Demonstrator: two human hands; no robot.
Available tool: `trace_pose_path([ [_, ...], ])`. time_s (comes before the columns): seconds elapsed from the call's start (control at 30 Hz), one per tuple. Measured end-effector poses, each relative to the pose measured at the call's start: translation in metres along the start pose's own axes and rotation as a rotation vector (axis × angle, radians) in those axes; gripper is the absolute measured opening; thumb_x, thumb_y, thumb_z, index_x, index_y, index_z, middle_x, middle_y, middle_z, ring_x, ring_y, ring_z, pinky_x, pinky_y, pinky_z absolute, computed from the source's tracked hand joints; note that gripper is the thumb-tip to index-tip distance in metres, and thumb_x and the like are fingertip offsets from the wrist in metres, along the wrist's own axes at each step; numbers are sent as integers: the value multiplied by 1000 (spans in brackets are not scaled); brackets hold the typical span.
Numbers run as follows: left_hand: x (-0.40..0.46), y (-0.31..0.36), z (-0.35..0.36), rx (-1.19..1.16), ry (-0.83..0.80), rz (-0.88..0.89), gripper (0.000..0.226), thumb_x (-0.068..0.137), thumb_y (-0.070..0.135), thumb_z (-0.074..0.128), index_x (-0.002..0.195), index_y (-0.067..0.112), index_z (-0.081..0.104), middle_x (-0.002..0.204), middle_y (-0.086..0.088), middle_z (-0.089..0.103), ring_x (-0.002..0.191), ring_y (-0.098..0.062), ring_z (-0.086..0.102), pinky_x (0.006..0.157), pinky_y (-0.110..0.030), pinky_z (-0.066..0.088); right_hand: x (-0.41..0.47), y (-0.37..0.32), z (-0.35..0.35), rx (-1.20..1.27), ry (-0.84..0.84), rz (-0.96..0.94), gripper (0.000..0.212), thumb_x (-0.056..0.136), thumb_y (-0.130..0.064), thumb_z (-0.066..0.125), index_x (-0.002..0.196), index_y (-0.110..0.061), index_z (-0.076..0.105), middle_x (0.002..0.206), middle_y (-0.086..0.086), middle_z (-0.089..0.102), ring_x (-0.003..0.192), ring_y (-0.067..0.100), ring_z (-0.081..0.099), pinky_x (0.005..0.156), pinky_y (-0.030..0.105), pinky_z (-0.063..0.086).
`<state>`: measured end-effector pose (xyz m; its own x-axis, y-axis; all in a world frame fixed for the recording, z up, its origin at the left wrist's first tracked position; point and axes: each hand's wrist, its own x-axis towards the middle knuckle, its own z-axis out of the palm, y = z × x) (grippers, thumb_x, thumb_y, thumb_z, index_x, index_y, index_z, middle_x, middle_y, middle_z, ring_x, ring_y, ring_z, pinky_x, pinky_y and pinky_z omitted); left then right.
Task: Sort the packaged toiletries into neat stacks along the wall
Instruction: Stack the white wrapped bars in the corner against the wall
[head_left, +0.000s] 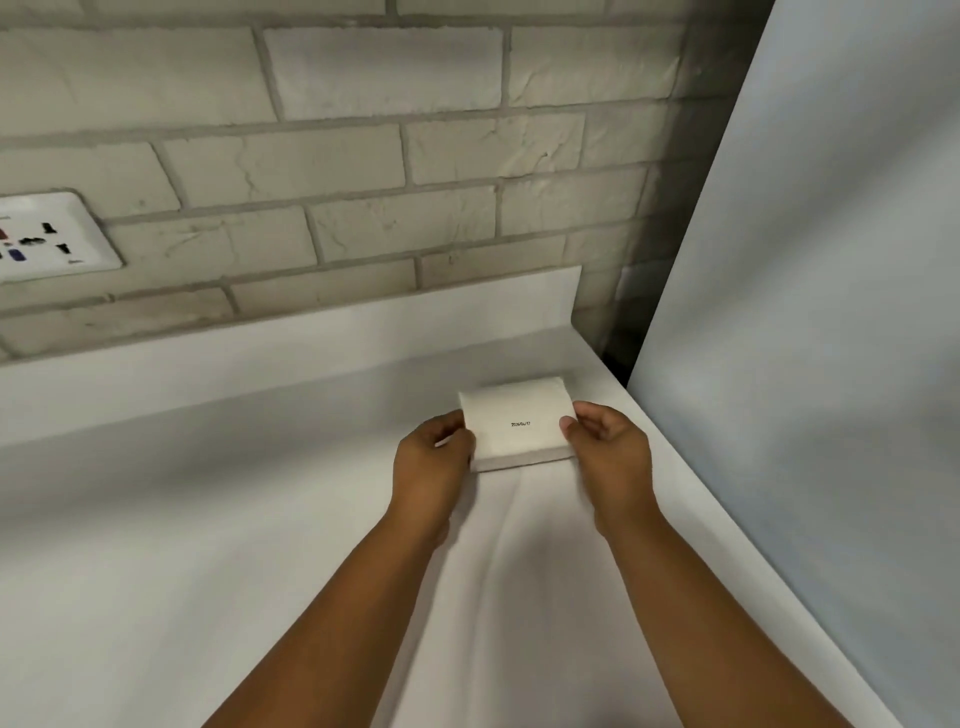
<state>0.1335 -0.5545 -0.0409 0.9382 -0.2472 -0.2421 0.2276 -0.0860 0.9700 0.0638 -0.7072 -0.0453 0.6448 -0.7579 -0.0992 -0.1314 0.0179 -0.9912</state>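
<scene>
A flat white packet is held at both short ends: the left hand grips its left edge and the right hand pinches its right edge, thumb on top and fingers curled round the side. The packet lies low over the white surface, near the far right corner, a little short of the raised white ledge below the brick wall. Whether it rests on the surface or is just lifted cannot be told; it also looks thick enough to be several packets, but that is not clear.

The packet could be set down skewed, since it is already turned slightly against the ledge line. If several packets are held, the lower ones could slip out of true when the grip is released. The right edge of the surface is near, so a careless push could send it over.

A pale panel stands close on the right and limits room for the right hand. A socket plate is on the wall at far left, well apart.
</scene>
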Motion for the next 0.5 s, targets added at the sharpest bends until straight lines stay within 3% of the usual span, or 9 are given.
trace_pose_path([
  [0.23,70,5,26,-7,25,17,34,86,20,63,120,18,66,111,5,70,102,-16,66,98,-40,50,74,-2,21,-69,-10,-40,26,91,-20,63,116,-14,65,105,-4,65,102,16,61,97,31,47],
  [0.5,125,13,43,17,56,32,34,81,26,64,115,22,68,110,0,71,108,-24,64,99,-43,49,134,-8,42,-158,-17,-105,28,95,-20,56,122,-18,64,105,-7,61,94,8,56,82,21,43],
])
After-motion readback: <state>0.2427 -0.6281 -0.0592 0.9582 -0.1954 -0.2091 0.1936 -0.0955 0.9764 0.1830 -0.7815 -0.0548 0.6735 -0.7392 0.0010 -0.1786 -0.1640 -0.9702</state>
